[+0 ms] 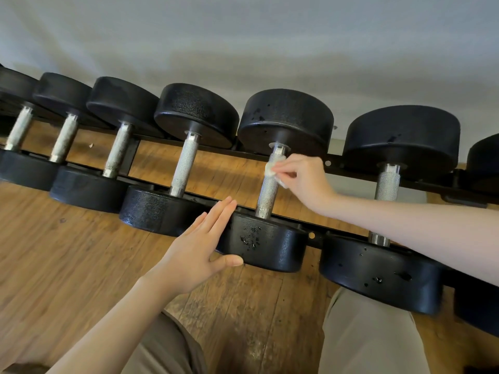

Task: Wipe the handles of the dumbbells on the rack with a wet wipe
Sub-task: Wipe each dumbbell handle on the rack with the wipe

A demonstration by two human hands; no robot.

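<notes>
**Wipe on the handle**

The right hand [302,179] pinches the wipe [271,168] against the upper part of the handle [267,190] of 1 dumbbell on the rack [334,160]. The left hand [199,247], fingers straight, rests on the head [267,247] below that handle.

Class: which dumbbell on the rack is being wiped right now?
The fifth dumbbell from the left: only its handle has the wipe on it, pinched by the right hand.
</notes>
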